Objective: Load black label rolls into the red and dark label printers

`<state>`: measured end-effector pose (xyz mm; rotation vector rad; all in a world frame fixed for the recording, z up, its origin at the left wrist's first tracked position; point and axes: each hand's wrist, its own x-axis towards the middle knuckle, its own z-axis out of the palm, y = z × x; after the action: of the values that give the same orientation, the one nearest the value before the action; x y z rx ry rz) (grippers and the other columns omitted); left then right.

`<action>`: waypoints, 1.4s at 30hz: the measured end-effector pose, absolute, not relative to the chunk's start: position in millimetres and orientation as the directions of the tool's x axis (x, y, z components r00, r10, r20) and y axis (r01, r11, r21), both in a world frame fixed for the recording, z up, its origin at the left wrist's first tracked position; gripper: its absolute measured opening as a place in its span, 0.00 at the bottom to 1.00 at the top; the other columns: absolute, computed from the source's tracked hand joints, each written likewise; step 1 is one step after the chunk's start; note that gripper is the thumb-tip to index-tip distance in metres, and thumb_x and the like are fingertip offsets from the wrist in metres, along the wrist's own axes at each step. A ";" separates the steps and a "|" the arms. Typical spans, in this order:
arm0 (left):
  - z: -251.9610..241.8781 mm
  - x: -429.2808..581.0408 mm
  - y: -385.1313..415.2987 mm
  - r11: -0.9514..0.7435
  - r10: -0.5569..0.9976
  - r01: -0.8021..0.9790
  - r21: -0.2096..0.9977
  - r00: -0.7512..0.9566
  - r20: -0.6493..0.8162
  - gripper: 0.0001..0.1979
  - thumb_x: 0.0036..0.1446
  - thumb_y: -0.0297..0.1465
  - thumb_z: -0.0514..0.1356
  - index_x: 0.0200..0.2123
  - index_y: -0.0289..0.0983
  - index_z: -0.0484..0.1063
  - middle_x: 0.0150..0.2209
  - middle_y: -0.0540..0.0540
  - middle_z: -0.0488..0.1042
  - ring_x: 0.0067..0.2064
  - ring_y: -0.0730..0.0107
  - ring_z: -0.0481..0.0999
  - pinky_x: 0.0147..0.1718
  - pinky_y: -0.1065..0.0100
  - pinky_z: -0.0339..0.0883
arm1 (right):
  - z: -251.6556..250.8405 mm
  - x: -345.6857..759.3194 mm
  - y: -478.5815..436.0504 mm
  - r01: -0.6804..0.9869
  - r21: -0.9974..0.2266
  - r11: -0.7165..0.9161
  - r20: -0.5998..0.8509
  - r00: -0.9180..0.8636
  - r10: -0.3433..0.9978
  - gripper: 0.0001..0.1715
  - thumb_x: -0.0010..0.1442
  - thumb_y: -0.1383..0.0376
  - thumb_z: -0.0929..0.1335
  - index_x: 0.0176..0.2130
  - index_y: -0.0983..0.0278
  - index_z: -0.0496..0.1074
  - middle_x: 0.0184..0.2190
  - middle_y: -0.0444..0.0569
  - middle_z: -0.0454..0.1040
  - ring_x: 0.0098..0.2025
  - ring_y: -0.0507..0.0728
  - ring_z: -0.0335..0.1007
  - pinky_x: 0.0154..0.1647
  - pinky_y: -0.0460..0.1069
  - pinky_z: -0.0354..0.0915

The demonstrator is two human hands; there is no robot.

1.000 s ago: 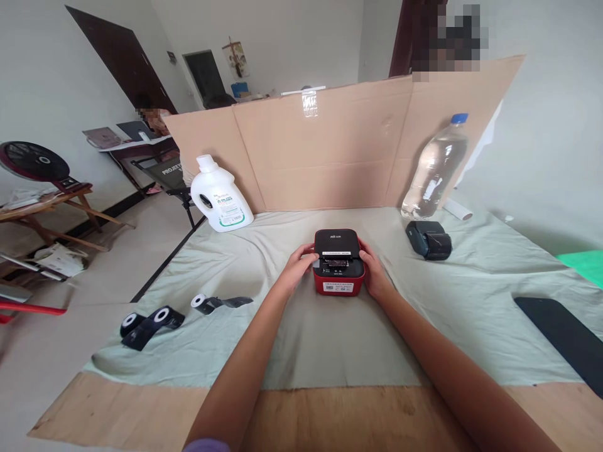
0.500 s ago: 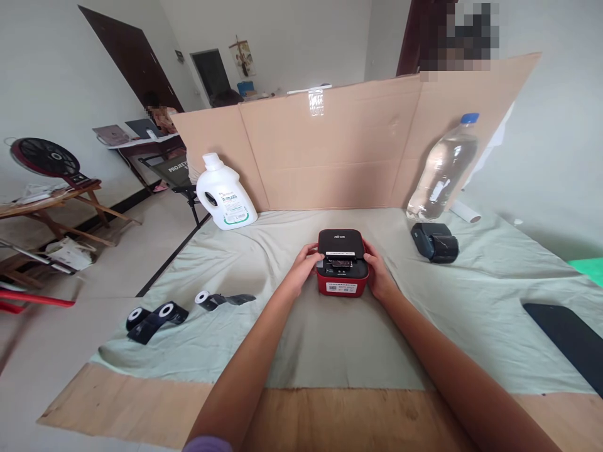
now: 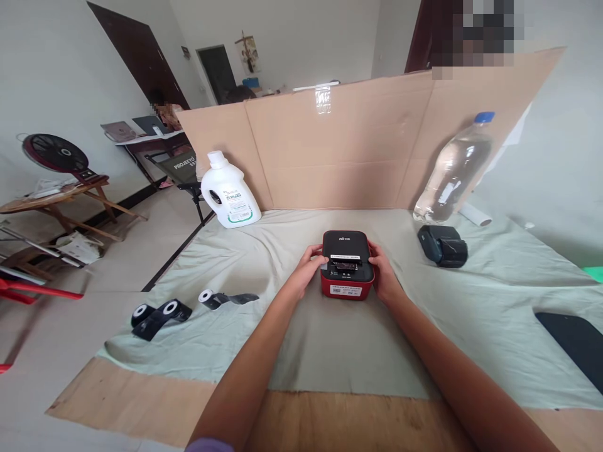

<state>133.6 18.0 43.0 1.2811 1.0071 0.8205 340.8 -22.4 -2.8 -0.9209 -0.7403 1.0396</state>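
On a wrinkled pale-green cloth spread over a wooden tabletop, a boxy red-and-black plastic device is grasped at its sides by the left hand and right hand. The far edge is screened by an upright brown cardboard panel, backed by white walls.

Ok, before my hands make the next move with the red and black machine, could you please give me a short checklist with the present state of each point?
1. Left hand touching the machine: ok, at its left side.
2. Right hand touching it too: ok, at its right side.
3. Top lid down: ok, it looks closed.
4. Black rolls apart from the machine: ok, they lie off to the left.
5. Clear bottle capped: ok, with a blue cap.
6. Roll inside the machine: cannot tell, its inside is hidden.
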 end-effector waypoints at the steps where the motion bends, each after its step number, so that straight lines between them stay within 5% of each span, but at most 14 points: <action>1: 42.8 133.6 18.3 0.132 0.920 0.050 0.990 0.367 -0.141 0.21 0.55 0.35 0.60 0.53 0.45 0.70 0.52 0.47 0.73 0.52 0.62 0.71 0.52 0.62 0.63 | -3.2 340.9 -22.0 -0.383 -0.896 0.223 0.087 0.340 0.937 0.30 0.46 0.64 0.68 0.50 0.52 0.74 0.57 0.41 0.74 0.65 0.64 0.61 0.68 0.61 0.57; 11: 46.7 134.4 12.3 0.121 0.926 0.021 0.992 0.358 -0.120 0.19 0.55 0.33 0.59 0.51 0.43 0.70 0.53 0.47 0.73 0.53 0.62 0.71 0.49 0.65 0.63 | -7.0 336.9 -22.4 -0.340 -0.897 0.281 0.150 0.365 0.919 0.29 0.49 0.64 0.67 0.52 0.54 0.73 0.57 0.42 0.74 0.64 0.62 0.64 0.67 0.59 0.58; 20: 44.6 138.6 11.0 0.173 0.924 -0.021 0.985 0.350 -0.154 0.20 0.57 0.36 0.59 0.53 0.43 0.68 0.49 0.46 0.75 0.50 0.63 0.73 0.45 0.67 0.64 | 0.0 327.9 -31.2 -0.353 -0.903 0.247 0.120 0.344 0.931 0.27 0.55 0.53 0.70 0.54 0.50 0.72 0.60 0.40 0.73 0.66 0.63 0.63 0.68 0.63 0.59; 26: 42.5 140.5 10.5 0.198 0.925 -0.042 0.979 0.339 -0.172 0.22 0.60 0.43 0.58 0.55 0.44 0.66 0.53 0.46 0.73 0.47 0.64 0.73 0.43 0.67 0.65 | 9.2 325.7 -36.9 -0.377 -0.904 0.204 0.083 0.313 0.946 0.27 0.57 0.50 0.69 0.55 0.49 0.71 0.61 0.38 0.71 0.68 0.62 0.60 0.71 0.62 0.55; 33: 27.0 145.4 16.5 0.201 0.918 -0.108 0.974 0.367 -0.149 0.22 0.59 0.34 0.57 0.56 0.46 0.62 0.47 0.48 0.72 0.43 0.67 0.74 0.40 0.68 0.67 | 6.1 334.6 -31.8 -0.345 -0.926 0.151 0.022 0.349 0.937 0.30 0.48 0.64 0.68 0.52 0.51 0.73 0.58 0.39 0.74 0.66 0.64 0.61 0.68 0.62 0.59; 42: 25.5 148.6 18.9 0.218 0.922 -0.158 0.963 0.358 -0.150 0.20 0.56 0.33 0.58 0.53 0.45 0.64 0.40 0.51 0.69 0.38 0.70 0.72 0.41 0.69 0.65 | -6.6 338.9 -30.4 -0.306 -0.937 0.168 0.048 0.364 0.930 0.28 0.50 0.61 0.68 0.52 0.48 0.72 0.59 0.37 0.72 0.67 0.64 0.59 0.67 0.62 0.60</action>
<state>148.6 18.9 25.5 1.0786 0.8989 0.9072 338.9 -30.4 -6.6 -1.0323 -0.7580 1.0105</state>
